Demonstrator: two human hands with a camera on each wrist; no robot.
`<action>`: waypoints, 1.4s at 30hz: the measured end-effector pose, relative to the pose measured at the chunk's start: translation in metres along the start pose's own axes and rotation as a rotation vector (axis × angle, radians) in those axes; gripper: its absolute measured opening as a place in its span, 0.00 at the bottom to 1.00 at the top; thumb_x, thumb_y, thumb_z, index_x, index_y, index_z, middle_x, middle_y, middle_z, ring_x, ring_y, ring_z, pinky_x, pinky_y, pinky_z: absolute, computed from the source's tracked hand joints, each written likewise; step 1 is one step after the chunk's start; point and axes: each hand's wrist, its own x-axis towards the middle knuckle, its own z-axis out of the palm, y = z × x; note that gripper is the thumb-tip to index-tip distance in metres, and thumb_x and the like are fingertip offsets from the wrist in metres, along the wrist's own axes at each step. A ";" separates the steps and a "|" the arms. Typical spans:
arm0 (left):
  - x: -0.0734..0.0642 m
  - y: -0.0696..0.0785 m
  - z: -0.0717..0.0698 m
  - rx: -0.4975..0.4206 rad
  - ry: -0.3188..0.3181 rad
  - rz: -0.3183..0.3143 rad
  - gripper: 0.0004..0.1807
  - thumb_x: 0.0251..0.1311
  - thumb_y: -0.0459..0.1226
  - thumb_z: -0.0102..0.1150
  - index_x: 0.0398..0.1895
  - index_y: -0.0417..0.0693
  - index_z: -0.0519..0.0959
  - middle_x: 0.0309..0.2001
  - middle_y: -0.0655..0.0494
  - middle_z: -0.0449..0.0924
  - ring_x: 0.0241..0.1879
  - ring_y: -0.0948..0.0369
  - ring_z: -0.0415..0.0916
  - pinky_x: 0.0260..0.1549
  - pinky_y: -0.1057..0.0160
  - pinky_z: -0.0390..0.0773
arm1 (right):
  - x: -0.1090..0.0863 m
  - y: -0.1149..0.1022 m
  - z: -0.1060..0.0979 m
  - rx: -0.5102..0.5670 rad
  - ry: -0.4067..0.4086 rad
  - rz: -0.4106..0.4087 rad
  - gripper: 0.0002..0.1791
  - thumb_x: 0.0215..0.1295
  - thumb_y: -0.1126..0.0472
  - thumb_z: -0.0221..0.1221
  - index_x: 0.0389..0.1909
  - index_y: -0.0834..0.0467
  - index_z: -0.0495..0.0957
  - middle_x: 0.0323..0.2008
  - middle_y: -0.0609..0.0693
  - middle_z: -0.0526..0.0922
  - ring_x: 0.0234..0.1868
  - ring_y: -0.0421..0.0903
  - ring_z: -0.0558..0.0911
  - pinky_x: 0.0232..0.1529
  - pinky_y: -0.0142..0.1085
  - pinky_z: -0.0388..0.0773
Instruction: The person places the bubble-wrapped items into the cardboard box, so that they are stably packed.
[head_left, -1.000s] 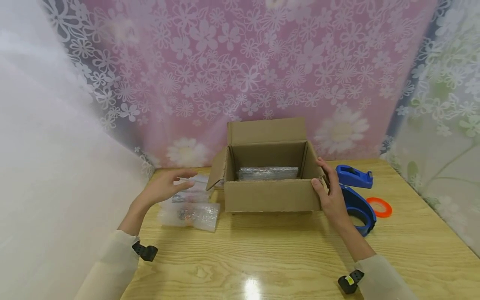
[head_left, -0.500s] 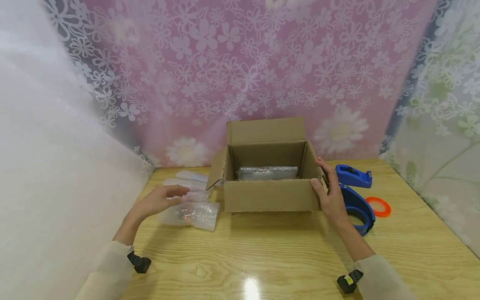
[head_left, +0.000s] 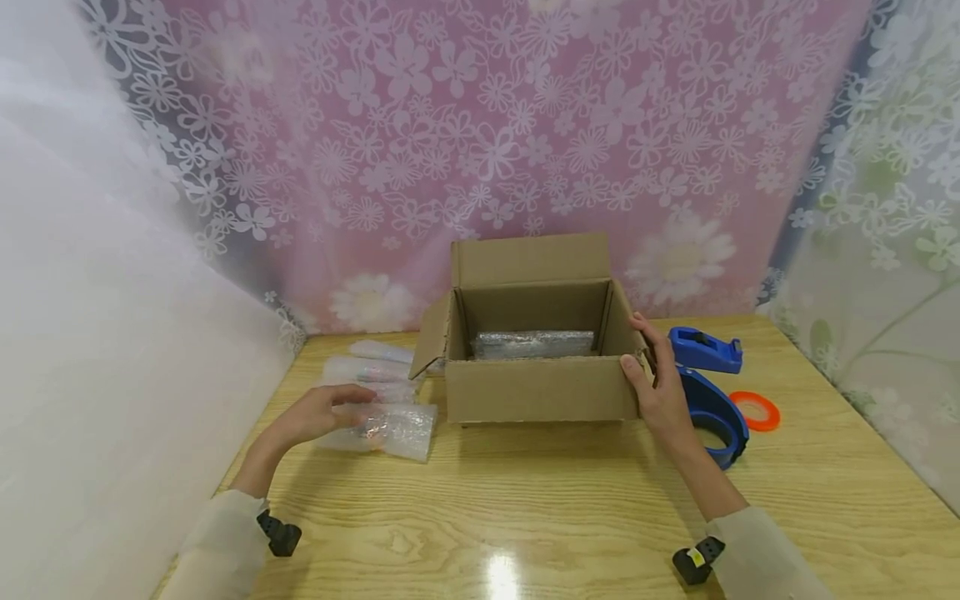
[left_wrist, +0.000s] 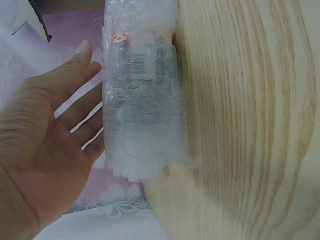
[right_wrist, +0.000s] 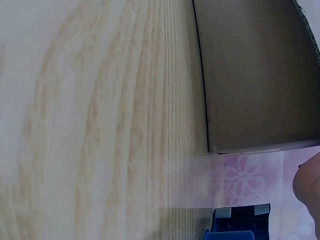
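Observation:
An open cardboard box [head_left: 542, 390] stands mid-table, its back and left flaps folded out. My right hand [head_left: 663, 400] grips its front right corner, thumb on the front edge and fingers along the right side. Inside lies a bubble-wrapped pack [head_left: 534, 344]. My left hand [head_left: 318, 412] is over the bubble-wrap packs left of the box, fingers apart and slightly bent, holding nothing. In the left wrist view, the fingertips come right up to the nearest bubble-wrapped pack [left_wrist: 142, 107], which shows a barcode label and an orange band.
Behind the nearest pack lie several more bubble-wrapped packs [head_left: 371, 369]. To the right of the box are a blue tape dispenser [head_left: 705, 350], a blue tape holder [head_left: 712, 417] and an orange tape roll [head_left: 756, 412]. A floral curtain [head_left: 525, 125] hangs behind the table [head_left: 450, 508].
My left hand has moved down and slightly left, from above the rear packs to the nearest one. My right hand has stayed on the box corner, and the box has not moved.

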 end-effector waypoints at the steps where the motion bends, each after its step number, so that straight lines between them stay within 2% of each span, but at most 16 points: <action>1: 0.000 -0.001 0.000 -0.004 -0.003 -0.004 0.26 0.73 0.46 0.63 0.71 0.49 0.76 0.68 0.46 0.77 0.71 0.38 0.68 0.63 0.35 0.73 | 0.000 0.000 0.000 0.001 0.000 -0.003 0.33 0.80 0.67 0.53 0.81 0.53 0.58 0.82 0.50 0.55 0.82 0.43 0.52 0.81 0.39 0.46; 9: 0.000 -0.005 0.001 0.036 -0.015 0.018 0.28 0.71 0.44 0.65 0.72 0.50 0.76 0.69 0.45 0.76 0.69 0.40 0.69 0.64 0.36 0.72 | 0.001 -0.003 -0.001 -0.007 0.000 0.004 0.32 0.80 0.66 0.53 0.81 0.51 0.59 0.81 0.44 0.56 0.82 0.42 0.52 0.80 0.37 0.48; 12: 0.000 -0.006 0.003 0.042 -0.018 0.011 0.29 0.71 0.46 0.66 0.73 0.52 0.75 0.72 0.42 0.72 0.71 0.38 0.66 0.64 0.35 0.71 | 0.000 -0.004 -0.002 -0.010 0.003 0.004 0.32 0.80 0.66 0.53 0.81 0.50 0.60 0.82 0.46 0.55 0.82 0.42 0.52 0.80 0.37 0.48; 15: 0.000 -0.007 0.005 0.010 -0.026 -0.021 0.32 0.69 0.47 0.67 0.74 0.56 0.74 0.75 0.42 0.67 0.75 0.36 0.60 0.66 0.33 0.69 | 0.000 -0.003 -0.002 -0.011 0.005 -0.001 0.32 0.80 0.66 0.53 0.81 0.50 0.60 0.82 0.48 0.56 0.82 0.42 0.53 0.80 0.37 0.48; 19: 0.000 -0.011 0.009 -0.034 -0.033 -0.029 0.34 0.66 0.46 0.70 0.75 0.56 0.72 0.76 0.45 0.67 0.78 0.37 0.54 0.68 0.32 0.66 | -0.001 -0.002 -0.002 -0.012 0.007 -0.008 0.32 0.80 0.67 0.53 0.80 0.51 0.60 0.81 0.45 0.56 0.82 0.43 0.53 0.80 0.37 0.49; 23: -0.001 -0.014 0.011 -0.043 -0.042 0.001 0.36 0.64 0.46 0.71 0.75 0.53 0.73 0.75 0.48 0.68 0.77 0.38 0.56 0.67 0.33 0.67 | -0.001 -0.001 -0.001 -0.016 0.005 -0.010 0.32 0.80 0.67 0.53 0.80 0.51 0.60 0.81 0.45 0.56 0.82 0.44 0.53 0.80 0.40 0.49; 27: -0.001 -0.015 0.013 -0.043 -0.042 0.001 0.37 0.62 0.47 0.73 0.74 0.52 0.73 0.75 0.47 0.69 0.76 0.39 0.58 0.67 0.34 0.68 | -0.002 -0.001 -0.001 -0.020 0.000 -0.005 0.32 0.80 0.66 0.52 0.81 0.51 0.60 0.82 0.47 0.55 0.82 0.44 0.52 0.81 0.41 0.48; 34: -0.001 -0.018 0.019 0.047 -0.053 -0.001 0.44 0.60 0.52 0.74 0.78 0.53 0.68 0.77 0.44 0.64 0.75 0.35 0.59 0.64 0.31 0.70 | -0.001 -0.001 -0.001 -0.029 0.008 0.009 0.32 0.80 0.67 0.52 0.81 0.52 0.59 0.81 0.46 0.56 0.82 0.43 0.53 0.80 0.38 0.48; 39: -0.001 -0.022 0.025 0.068 -0.044 0.013 0.49 0.56 0.53 0.78 0.80 0.57 0.65 0.78 0.43 0.63 0.72 0.35 0.64 0.61 0.32 0.73 | -0.003 -0.022 0.002 -0.016 -0.001 0.016 0.31 0.81 0.67 0.51 0.80 0.60 0.58 0.82 0.50 0.55 0.82 0.44 0.52 0.81 0.40 0.47; 42: -0.001 -0.022 0.027 0.067 -0.035 0.018 0.50 0.55 0.53 0.79 0.79 0.57 0.65 0.77 0.42 0.63 0.71 0.35 0.66 0.60 0.32 0.74 | -0.003 -0.020 0.002 -0.016 -0.004 0.014 0.31 0.81 0.67 0.51 0.81 0.58 0.58 0.82 0.51 0.55 0.82 0.43 0.52 0.81 0.39 0.47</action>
